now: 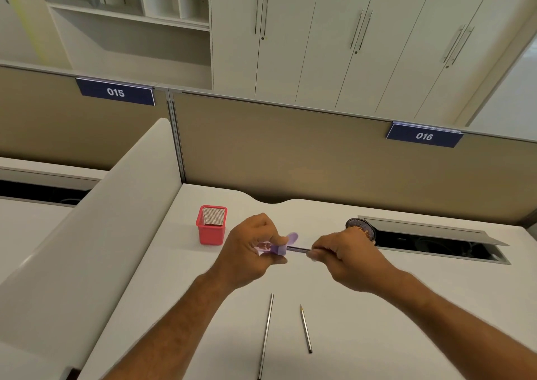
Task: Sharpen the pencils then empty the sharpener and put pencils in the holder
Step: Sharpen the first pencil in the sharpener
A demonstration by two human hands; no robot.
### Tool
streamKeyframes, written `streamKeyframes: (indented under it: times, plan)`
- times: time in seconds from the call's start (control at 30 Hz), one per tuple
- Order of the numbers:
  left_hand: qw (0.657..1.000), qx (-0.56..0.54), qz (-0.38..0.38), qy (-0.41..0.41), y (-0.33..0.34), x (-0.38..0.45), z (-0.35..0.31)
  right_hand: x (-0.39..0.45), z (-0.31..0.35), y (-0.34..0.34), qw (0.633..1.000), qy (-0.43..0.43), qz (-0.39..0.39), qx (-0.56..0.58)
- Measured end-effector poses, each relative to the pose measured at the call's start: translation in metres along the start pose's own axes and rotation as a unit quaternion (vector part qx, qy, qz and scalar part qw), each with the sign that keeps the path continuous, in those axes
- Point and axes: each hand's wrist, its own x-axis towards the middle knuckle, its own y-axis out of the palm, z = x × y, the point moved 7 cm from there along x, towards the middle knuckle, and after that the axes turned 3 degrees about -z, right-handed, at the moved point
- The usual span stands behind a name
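In the head view, both hands are raised a little above the white surface (377, 307), meeting near the middle of the picture. The left hand (250, 249) is closed around a purple sharpener (277, 248), fingers curled over its body with its lid flap standing up behind the thumb. The right hand (345, 253) pinches a dark pencil (299, 249) between thumb and fingertips; the pencil lies level, and its far end is inside the sharpener.

Behind the left hand, toward the partition, a red mesh holder (211, 225) stands upright on the surface, apart from the hands. Just behind the right hand sits a dark round mesh dish (356, 223), partly hidden by the knuckles, beside an open cable hatch (436, 243) in the surface.

Nearer the camera, two more pencils lie on the surface between the forearms. The long grey pencil (266, 336) runs almost straight toward the bottom edge of the picture. The shorter pencil (305, 329) lies just to its right, its sharpened tip pointing away from the camera. They do not touch.

A blue sign (424, 136) on the partition reads 016.
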Motion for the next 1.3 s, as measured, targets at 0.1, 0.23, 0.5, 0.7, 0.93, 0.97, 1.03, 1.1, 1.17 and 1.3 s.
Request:
streamKeyframes:
  times: [0.1,0.23,0.5,0.7,0.93,0.97,1.03,1.1,1.17,1.3]
  plan:
    - [1.000,0.004,-0.011,0.012,0.000,-0.001,-0.002,0.001,0.000,0.004,0.999,-0.004,0.047,-0.023]
    - [1.000,-0.003,0.014,-0.021,0.002,-0.002,0.003,-0.004,0.005,0.005,0.996,-0.030,0.044,-0.067]
    - [0.992,-0.065,0.041,-0.097,0.001,0.000,0.005,-0.019,0.025,-0.006,0.964,-0.161,-0.148,-0.152]
    - [0.998,-0.014,0.039,-0.054,0.004,0.003,0.001,-0.018,0.013,-0.002,0.980,-0.119,-0.116,-0.107]
    - [1.000,-0.006,0.011,-0.004,0.007,0.001,-0.004,-0.006,0.001,0.002,0.998,-0.045,0.022,0.042]
    - [1.000,-0.007,0.008,-0.001,0.007,0.001,-0.005,-0.006,0.002,0.002,0.997,-0.037,0.035,0.056]
    - [1.000,-0.004,0.006,0.006,0.008,0.001,-0.006,-0.006,0.000,0.003,0.994,-0.007,0.072,0.087]
    - [1.000,-0.004,0.007,0.008,0.008,0.001,-0.006,-0.006,-0.001,0.003,0.986,0.026,0.110,0.119]
    - [1.000,-0.005,0.006,0.006,0.008,0.001,-0.005,-0.004,0.001,-0.002,0.987,0.024,0.115,0.114]
    - [1.000,-0.020,-0.010,-0.012,0.002,0.001,-0.001,-0.006,-0.004,-0.023,0.998,-0.015,0.064,-0.019]
